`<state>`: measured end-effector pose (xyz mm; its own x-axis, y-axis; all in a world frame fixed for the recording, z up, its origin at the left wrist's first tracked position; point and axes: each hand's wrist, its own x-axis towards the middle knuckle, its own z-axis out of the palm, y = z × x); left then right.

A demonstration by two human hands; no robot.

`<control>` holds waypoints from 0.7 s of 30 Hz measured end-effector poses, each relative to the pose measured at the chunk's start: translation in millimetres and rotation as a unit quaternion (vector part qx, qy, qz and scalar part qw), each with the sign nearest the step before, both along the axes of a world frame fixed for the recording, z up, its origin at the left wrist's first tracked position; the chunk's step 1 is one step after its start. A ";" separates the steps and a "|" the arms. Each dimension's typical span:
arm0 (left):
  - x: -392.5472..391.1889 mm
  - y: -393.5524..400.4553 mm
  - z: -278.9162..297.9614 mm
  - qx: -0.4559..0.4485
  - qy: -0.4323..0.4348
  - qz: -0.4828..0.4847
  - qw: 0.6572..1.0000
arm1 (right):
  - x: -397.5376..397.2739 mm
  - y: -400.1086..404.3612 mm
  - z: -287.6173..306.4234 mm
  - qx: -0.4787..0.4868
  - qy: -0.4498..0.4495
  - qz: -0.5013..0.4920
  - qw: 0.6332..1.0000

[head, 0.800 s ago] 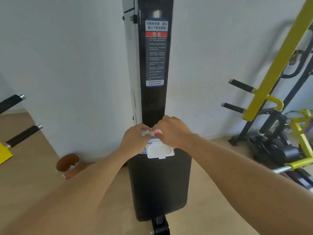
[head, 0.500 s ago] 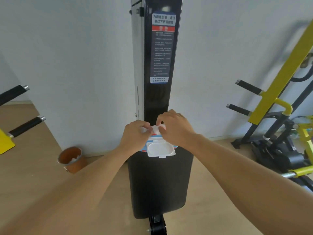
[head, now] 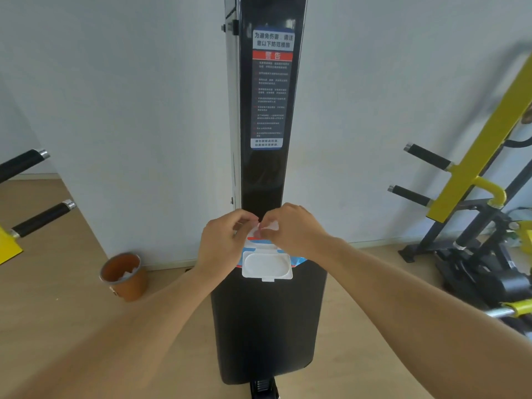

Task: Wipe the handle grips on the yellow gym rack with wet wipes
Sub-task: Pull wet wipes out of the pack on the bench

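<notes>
A pack of wet wipes [head: 266,264] lies on a black padded bench [head: 267,326], its white lid flipped open toward me. My left hand [head: 221,243] and my right hand [head: 296,228] meet above the pack's mouth. Both pinch a small white wet wipe [head: 270,226] between their fingertips. The yellow gym rack [head: 483,142] stands at the right with two black handle grips [head: 429,156] [head: 408,194] pointing left. At the left edge are two more black grips [head: 20,164] [head: 43,217] on a yellow part.
A tall black column [head: 267,168] with a warning label rises behind the bench against the white wall. An orange bin [head: 123,276] holding white scraps sits on the wooden floor at the left. Black and yellow machine frames crowd the floor at the right.
Both hands stay at the pack's mouth. The white wipe between the fingertips now shows more and looks flatter. The view has shifted slightly left.
</notes>
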<state>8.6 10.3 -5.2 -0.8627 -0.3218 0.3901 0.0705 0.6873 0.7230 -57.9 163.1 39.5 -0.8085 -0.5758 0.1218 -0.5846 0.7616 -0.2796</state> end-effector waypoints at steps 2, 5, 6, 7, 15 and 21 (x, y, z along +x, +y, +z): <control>2.7 2.0 -1.2 -0.017 0.000 0.012 1.000 | -0.4 0.6 -1.5 -0.011 0.033 0.006 0.999; 4.2 2.7 -1.1 -0.004 0.025 0.041 0.999 | -3.4 -3.0 -1.6 -0.016 0.068 0.014 0.997; 3.4 1.8 -1.0 -0.002 0.035 0.053 0.998 | -6.0 -3.5 -1.7 -0.017 0.061 0.003 0.998; 2.6 0.6 -0.7 -0.002 0.041 0.063 0.997 | -8.7 -3.4 -1.5 -0.014 0.052 -0.007 0.999; 3.1 -1.9 3.9 -0.065 -0.001 0.057 0.996 | -12.1 -1.9 -2.6 0.019 -0.022 0.023 0.999; -1.6 4.4 11.6 -0.157 -0.109 -0.021 0.981 | -16.1 9.5 7.4 0.025 -0.014 0.014 1.000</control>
